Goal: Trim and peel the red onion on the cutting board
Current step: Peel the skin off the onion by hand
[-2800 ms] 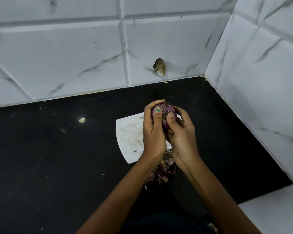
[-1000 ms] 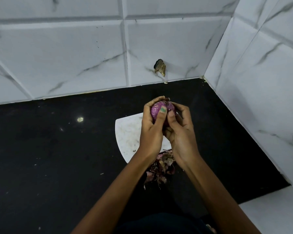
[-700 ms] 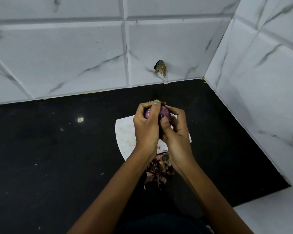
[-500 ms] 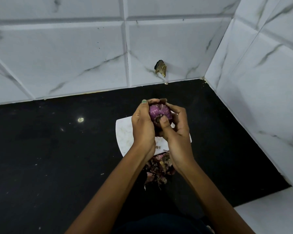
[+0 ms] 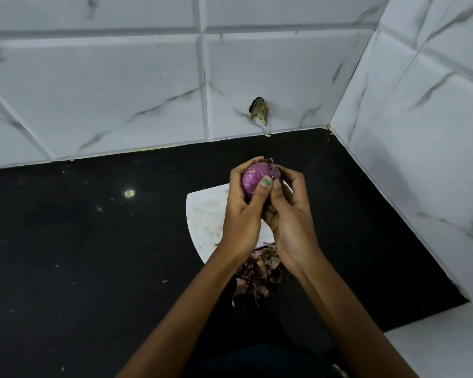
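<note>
A purple red onion point(image 5: 253, 178) with bits of dry skin on it is held up above the white cutting board point(image 5: 205, 214). My left hand point(image 5: 242, 214) grips it from the left, the thumb with a green nail lying across its front. My right hand point(image 5: 291, 214) holds it from the right, fingers curled round its far side and thumb pressed near the left thumb. Most of the onion's underside is hidden by the palms.
A pile of dry purple-brown onion peels point(image 5: 258, 271) lies on the black counter point(image 5: 93, 255) just in front of the board. White marble-look tiled walls point(image 5: 120, 91) close off the back and right. A chipped hole point(image 5: 259, 109) marks the back wall.
The onion has been turned in both hands. My left thumb moved from the top back across the front, and more smooth purple surface faces the camera now.
</note>
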`<state>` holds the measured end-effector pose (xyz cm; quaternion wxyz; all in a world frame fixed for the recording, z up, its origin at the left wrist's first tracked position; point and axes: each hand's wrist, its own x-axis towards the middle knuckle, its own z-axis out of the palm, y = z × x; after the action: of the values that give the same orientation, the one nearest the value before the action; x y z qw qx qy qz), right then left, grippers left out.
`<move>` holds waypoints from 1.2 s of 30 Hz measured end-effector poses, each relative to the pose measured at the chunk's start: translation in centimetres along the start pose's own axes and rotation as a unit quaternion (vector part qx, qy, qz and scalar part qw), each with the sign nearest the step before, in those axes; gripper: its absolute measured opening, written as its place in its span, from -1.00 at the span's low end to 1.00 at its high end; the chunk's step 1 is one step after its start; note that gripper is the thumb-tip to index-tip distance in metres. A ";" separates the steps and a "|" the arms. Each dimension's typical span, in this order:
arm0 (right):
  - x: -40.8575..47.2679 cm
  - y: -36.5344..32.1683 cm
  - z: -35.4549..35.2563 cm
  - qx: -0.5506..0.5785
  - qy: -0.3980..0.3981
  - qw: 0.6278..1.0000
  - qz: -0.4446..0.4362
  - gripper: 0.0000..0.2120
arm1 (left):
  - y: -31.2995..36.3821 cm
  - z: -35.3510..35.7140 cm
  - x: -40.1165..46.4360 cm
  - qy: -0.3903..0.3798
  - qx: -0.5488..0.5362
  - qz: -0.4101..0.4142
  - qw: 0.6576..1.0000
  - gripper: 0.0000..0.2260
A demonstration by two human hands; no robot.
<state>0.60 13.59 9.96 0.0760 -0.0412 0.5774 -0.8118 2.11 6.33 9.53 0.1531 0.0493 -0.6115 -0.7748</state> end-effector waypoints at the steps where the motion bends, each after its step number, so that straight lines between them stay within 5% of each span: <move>1: 0.0 0.1 0.0 -0.007 -0.001 1.000 -0.001 -0.82 | 0.0 0.0 0.1 0.013 0.003 0.008 1.000 -0.74; 8: -0.7 1.1 0.3 -0.079 -0.037 0.996 -0.033 -0.79 | 0.7 0.4 0.9 0.160 0.034 0.029 0.986 -0.94; 11: -0.9 1.4 0.5 -0.117 -0.047 0.990 -0.059 -0.74 | 0.7 -0.1 1.5 0.187 0.001 -0.036 0.982 -0.75; 20: -0.8 0.6 0.2 -0.072 -0.065 0.993 -0.073 -0.67 | 0.5 -1.4 1.7 0.160 -0.111 -0.114 0.974 -0.75; 32: -0.8 1.8 -0.9 -0.271 -0.022 0.936 -0.222 -0.67 | 0.7 0.1 -1.0 0.117 -0.078 -0.239 0.961 -0.41; 36: -0.9 2.0 -1.0 -0.328 0.001 0.908 -0.262 -0.68 | 0.2 -0.6 -0.4 0.133 -0.085 -0.220 0.963 -0.34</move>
<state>1.45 13.99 7.72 -0.1577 -0.2124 0.7797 -0.5675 2.65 5.88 9.54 0.0619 0.2722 -0.4919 -0.8247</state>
